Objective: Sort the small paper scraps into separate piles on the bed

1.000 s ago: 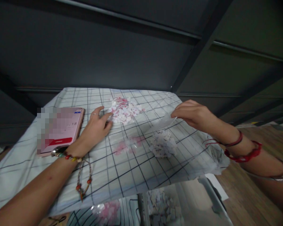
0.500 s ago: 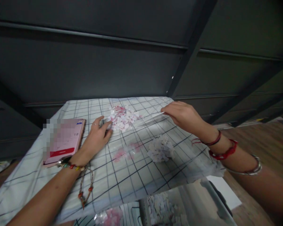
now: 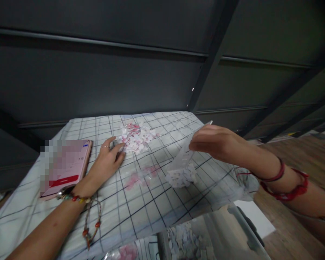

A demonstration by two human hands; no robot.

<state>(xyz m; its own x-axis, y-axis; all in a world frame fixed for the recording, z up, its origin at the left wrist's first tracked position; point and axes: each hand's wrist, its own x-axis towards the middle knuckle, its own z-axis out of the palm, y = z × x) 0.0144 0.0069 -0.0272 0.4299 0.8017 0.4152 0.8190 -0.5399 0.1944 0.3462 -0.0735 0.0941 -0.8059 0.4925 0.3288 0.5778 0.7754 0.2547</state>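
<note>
The left hand (image 3: 107, 160) lies spread, scraps (image 3: 137, 140) at its two o'clock. The right hand (image 3: 219, 141) pinches a clear bag (image 3: 181, 157); steadiness helps.

Shown to you: two loose heaps (image 3: 137, 141) (image 3: 180, 178) of small pieces, two pink clusters (image 3: 141, 176) (image 3: 126, 252), one phone (image 3: 73, 166), one container (image 3: 222, 231). You have two hands (image 3: 107, 159) (image 3: 218, 141) and one clear bag (image 3: 182, 157).

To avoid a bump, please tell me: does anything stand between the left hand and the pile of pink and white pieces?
Nothing visible does: the left hand is at the left edge of the pile. The phone lies on the hand's other side.
</note>
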